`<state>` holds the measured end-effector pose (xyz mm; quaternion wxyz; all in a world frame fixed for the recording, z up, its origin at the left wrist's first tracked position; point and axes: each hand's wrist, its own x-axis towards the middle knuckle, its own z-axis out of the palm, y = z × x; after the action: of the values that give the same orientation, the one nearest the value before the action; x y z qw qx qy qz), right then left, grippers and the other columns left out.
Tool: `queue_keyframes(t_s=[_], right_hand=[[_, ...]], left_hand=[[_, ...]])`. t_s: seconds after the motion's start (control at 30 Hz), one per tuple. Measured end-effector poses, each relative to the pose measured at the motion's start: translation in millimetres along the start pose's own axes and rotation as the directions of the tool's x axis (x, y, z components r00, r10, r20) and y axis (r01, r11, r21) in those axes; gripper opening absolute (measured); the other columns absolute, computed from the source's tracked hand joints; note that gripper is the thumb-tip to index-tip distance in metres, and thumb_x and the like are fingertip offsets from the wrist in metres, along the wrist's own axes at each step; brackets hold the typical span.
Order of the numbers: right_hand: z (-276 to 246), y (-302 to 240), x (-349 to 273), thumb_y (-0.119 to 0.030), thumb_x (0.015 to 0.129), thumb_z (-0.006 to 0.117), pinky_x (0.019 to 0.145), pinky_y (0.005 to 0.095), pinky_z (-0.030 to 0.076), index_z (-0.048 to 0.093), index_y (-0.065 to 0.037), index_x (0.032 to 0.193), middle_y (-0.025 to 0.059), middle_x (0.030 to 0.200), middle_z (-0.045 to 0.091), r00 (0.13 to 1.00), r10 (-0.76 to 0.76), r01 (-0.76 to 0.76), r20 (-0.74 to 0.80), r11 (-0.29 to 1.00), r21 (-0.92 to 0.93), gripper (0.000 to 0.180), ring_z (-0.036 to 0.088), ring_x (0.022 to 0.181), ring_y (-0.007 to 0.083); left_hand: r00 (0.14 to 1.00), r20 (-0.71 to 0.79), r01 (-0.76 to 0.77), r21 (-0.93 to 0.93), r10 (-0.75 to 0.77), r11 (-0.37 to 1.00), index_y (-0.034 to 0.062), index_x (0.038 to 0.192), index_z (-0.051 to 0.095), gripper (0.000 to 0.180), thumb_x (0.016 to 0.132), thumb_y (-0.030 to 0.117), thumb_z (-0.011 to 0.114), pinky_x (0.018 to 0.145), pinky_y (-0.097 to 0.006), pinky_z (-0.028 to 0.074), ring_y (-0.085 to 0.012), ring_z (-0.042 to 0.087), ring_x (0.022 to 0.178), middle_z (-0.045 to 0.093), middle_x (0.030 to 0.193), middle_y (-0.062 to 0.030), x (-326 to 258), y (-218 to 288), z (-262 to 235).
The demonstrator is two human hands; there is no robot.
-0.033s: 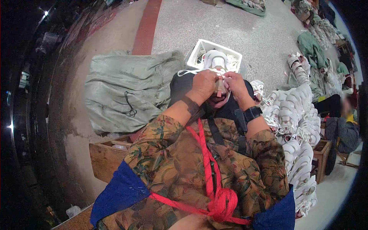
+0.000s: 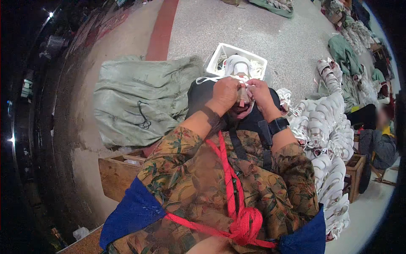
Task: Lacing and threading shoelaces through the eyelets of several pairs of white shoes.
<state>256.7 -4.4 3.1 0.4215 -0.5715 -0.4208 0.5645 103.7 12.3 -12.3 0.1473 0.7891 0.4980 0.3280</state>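
Both hands, left hand [image 2: 225, 94] and right hand [image 2: 259, 92], pinched a small white piece [image 2: 244, 95] at twelve o'clock above the lap, fingers closed narrowly. It looked light and soft, best held by its edges.

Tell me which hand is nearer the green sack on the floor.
Left. The left hand works just right of the green sack; the right hand sits farther right, beyond the left hand.

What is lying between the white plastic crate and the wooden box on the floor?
In the head view, a crumpled grey-green sack lies on the floor between the white plastic crate and the wooden box. The left hand is beside the sack's right edge.
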Motion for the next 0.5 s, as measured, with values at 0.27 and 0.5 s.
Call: queue_keyframes(t_s=[0.27,0.5], right_hand=[[-10,13,8,0.001,0.076,0.05,0.043,0.0221,0.033,0.059,0.001,0.083,0.0014,0.061,0.053,0.999,-0.014,0.008,0.043,0.993,0.122,0.011,0.046,0.05,0.0072],[-8,12,8,0.001,0.075,0.053,0.043,0.0231,0.034,0.059,0.001,0.081,0.0014,0.06,0.053,0.999,0.019,-0.021,0.039,0.998,0.061,0.008,0.048,0.051,0.0081]], left_hand=[[0.966,0.199,0.211,-0.237,-0.165,0.948,0.0095,0.08,0.07,0.011,0.074,0.014,0.062,0.066,-0.038,0.049,-0.0298,0.062,0.074,0.064,0.077,-0.0133,2,5,-4],[0.983,0.101,0.163,-0.117,-0.152,0.98,0.0075,0.08,0.067,0.009,0.074,0.013,0.064,0.065,-0.038,0.049,-0.0306,0.063,0.072,0.064,0.075,-0.014,2,9,-6]])
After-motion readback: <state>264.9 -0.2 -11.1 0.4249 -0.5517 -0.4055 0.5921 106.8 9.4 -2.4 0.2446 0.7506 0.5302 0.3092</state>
